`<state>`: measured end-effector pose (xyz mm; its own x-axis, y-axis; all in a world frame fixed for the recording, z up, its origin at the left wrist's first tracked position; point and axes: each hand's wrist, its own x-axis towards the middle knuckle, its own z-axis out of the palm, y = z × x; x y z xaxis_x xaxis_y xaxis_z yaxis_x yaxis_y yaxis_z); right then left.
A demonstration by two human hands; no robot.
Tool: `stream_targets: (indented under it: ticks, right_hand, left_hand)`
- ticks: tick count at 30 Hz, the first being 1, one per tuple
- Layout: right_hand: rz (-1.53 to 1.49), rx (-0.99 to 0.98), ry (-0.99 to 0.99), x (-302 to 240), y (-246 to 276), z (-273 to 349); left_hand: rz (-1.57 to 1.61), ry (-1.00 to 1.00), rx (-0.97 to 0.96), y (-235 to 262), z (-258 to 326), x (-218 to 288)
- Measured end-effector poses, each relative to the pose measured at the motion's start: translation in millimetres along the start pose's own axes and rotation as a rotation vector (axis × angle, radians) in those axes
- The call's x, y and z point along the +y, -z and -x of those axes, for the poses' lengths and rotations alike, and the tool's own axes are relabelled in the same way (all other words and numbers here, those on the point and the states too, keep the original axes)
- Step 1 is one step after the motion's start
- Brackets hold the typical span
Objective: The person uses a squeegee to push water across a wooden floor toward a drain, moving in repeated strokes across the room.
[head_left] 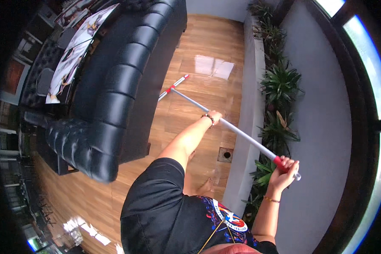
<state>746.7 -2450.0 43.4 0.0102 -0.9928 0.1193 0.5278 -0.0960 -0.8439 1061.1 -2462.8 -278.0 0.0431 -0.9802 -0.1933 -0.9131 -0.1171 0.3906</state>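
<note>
Right now you are mid-stroke with the mop: its silver pole runs from the red grip at your right, down and away across the wooden floor, to the flat head, which lies on the boards just beside the base of the black tufted sofa. The floor farther out shines as if wet. Your left hand is wrapped around the pole at its middle, a bead bracelet at the wrist; your right hand is clenched on the red grip near the top end, close to the plants in the long planter along the wall. By my reading, the next stroke calls for drawing the head back along the sofa's edge while you keep it flat on the boards, clear of the square floor drain near your feet.
</note>
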Motion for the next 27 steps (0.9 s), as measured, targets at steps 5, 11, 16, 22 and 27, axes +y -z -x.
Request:
stream_targets:
  ticks: [5, 11, 16, 22, 27]
  right_hand:
    - [0.273, 0.409, 0.114, -62, 2, -3]
    - [0.366, 0.153, 0.399, -162, -55, 29]
    - [0.19, 0.126, 0.515, -118, -78, 20]
    - [0.431, 0.309, 0.201, 73, -114, -28]
    - [0.203, 0.247, -0.127, 231, -70, -23]
  left_hand:
    - [0.125, -0.223, -0.164, -3, -16, 97]
    - [0.389, -0.598, -0.233, 63, 3, 157]
    - [0.206, -0.696, -0.298, 113, -53, 121]
    - [0.23, -0.163, 0.264, 109, -196, -24]
    - [-0.074, 0.093, -0.15, 62, -225, -30]
